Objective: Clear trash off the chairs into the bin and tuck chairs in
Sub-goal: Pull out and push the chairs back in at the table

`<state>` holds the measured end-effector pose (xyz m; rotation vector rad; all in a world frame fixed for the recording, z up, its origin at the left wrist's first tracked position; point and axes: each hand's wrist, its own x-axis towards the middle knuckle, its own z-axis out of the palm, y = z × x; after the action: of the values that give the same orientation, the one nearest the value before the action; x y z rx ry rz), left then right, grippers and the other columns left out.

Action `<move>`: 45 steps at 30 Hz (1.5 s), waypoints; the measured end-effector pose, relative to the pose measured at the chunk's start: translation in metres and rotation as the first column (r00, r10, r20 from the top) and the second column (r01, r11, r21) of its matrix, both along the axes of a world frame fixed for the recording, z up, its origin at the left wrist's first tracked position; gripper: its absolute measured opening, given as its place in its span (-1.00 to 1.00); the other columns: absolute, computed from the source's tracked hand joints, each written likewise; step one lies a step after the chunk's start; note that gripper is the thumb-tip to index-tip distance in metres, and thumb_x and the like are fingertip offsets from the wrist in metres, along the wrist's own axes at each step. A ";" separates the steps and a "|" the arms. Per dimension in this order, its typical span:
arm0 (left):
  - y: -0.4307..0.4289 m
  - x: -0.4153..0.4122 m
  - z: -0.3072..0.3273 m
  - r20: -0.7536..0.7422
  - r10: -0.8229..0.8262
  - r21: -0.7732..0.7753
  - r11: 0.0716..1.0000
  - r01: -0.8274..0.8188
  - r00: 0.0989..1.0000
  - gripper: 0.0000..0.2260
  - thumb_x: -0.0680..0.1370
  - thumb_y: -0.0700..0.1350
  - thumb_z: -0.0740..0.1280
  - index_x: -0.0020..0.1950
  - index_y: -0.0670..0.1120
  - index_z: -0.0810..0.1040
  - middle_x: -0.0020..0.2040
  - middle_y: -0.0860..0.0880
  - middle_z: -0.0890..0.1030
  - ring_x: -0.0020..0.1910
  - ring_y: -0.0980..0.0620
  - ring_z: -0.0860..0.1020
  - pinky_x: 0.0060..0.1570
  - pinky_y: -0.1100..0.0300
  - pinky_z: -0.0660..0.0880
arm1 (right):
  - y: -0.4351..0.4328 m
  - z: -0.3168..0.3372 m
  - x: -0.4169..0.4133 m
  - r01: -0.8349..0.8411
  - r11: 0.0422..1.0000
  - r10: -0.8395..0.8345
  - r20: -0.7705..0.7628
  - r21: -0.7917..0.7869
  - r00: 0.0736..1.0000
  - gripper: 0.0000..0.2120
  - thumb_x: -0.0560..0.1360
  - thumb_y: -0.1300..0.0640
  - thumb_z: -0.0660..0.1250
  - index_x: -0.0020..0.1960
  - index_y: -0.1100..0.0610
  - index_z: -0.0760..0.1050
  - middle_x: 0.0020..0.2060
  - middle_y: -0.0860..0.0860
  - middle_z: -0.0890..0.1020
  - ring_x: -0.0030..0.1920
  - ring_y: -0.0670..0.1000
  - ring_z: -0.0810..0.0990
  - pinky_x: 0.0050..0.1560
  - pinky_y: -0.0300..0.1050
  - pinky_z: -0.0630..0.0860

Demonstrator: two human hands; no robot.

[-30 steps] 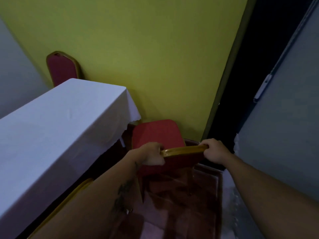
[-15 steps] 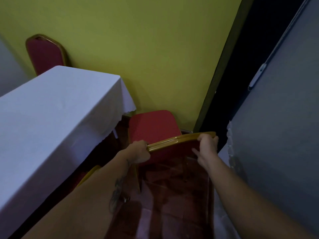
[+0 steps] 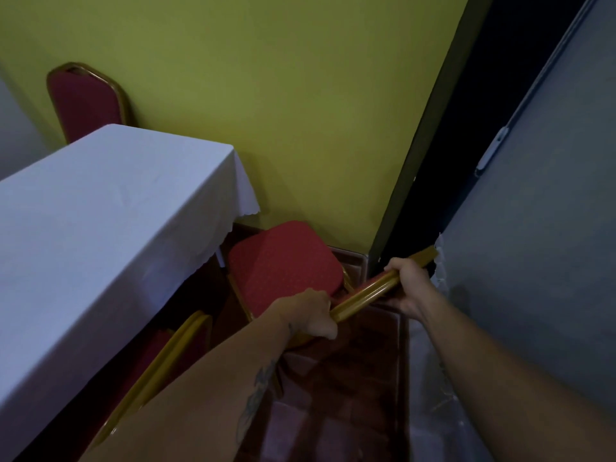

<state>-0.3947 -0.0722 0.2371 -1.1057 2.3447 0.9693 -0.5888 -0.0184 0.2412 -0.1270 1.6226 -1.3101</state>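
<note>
We've got both hands wrapped round the chair's gold top rail (image 3: 370, 293): left hand (image 3: 311, 316) at the near end, right hand (image 3: 408, 285) further along; red seat (image 3: 283, 266) sits just beside the table (image 3: 100, 221) corner, not yet under; frame looks stiff, prob. light enough to steer from the rail.

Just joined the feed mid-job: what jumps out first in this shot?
Both hands, left hand and right hand, grip the gold metal top rail of a red-cushioned chair at lower centre. To the left stands a white-clothed table; a yellow-green wall fills the background.
</note>
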 end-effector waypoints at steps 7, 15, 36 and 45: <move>0.000 -0.007 -0.006 -0.031 0.053 0.078 0.996 -0.050 0.998 -0.68 0.28 0.11 0.43 -0.09 -0.03 0.50 -0.12 -0.01 0.58 -0.21 0.00 0.58 -0.36 0.18 0.47 | -0.011 0.002 -0.020 -0.150 0.988 0.150 -0.007 0.022 0.989 -0.68 0.45 0.28 0.27 0.19 0.18 0.34 -0.06 0.19 0.46 0.02 0.21 0.51 0.06 0.28 0.58; -0.016 -0.009 -0.010 -0.037 0.138 0.067 0.989 -0.135 0.990 -0.58 0.22 0.15 0.44 -0.06 -0.07 0.53 -0.19 -0.05 0.64 -0.28 -0.06 0.67 -0.43 0.10 0.60 | -0.055 0.001 -0.024 -0.309 0.947 0.316 -0.083 0.084 0.945 -0.88 0.43 0.23 0.26 -0.04 0.21 0.41 -0.15 0.17 0.50 -0.12 0.16 0.55 0.17 0.22 0.54; -0.054 0.018 -0.007 -0.043 0.570 0.125 0.818 -0.561 0.821 -0.48 0.33 0.13 0.39 0.29 0.13 0.52 0.04 0.03 0.61 0.01 0.00 0.59 0.08 0.00 0.58 | -0.170 0.003 0.016 -0.513 0.858 0.513 -0.131 0.036 0.848 -0.42 0.28 0.23 0.29 0.30 0.20 0.35 -0.26 0.11 0.50 -0.28 0.12 0.56 -0.27 0.07 0.60; -0.077 0.037 -0.010 -0.051 0.664 0.141 0.744 -0.653 0.746 -0.47 0.33 0.10 0.36 0.31 0.22 0.49 0.00 0.07 0.59 -0.01 0.02 0.58 0.10 -0.01 0.56 | -0.209 -0.003 0.040 -0.534 0.845 0.533 -0.140 0.027 0.835 -0.25 0.16 0.21 0.29 0.38 0.20 0.34 -0.27 0.11 0.50 -0.29 0.13 0.57 -0.36 0.07 0.59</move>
<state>-0.3575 -0.1492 0.2270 -1.9465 1.9288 1.3943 -0.5489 -0.2278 0.2386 -0.6523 1.5422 -0.8874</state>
